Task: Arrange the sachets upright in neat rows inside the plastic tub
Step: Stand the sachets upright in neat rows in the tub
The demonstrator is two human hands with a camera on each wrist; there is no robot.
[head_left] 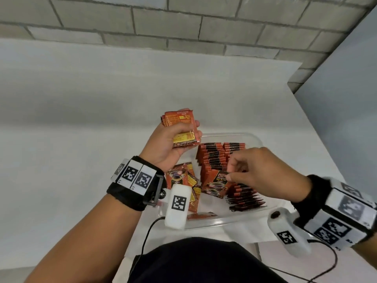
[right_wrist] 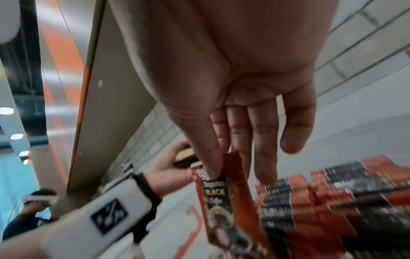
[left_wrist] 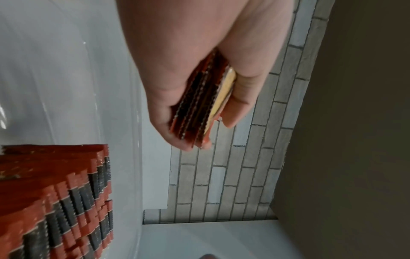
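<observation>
**Rows well under way, loose sachets still to place**

Two rows (head_left: 216,158) of sachets already stand upright in the clear tub (head_left: 256,139), packed edge-on along its right part and reaching toward the far wall. The job looks past halfway, but is not finished. The right hand (head_left: 259,172) pinches one sachet (head_left: 217,183) by its top edge between thumb and forefinger, the other fingers spread loose, and holds it at the near end of the left row, apparently about to slot it in. The left hand (head_left: 169,141) hovers over the tub's far-left corner, fingers curled around a stack (head_left: 181,127) waiting its turn. A loose pile (head_left: 183,180) lies flat and jumbled in the tub's left part, so at least that and the stack remain.

The tub sits on a white table (head_left: 81,119) against a brick wall (head_left: 183,23). The pile takes up the floor where a further row would go, and the left wrist camera (head_left: 177,205) hangs just above it.
</observation>
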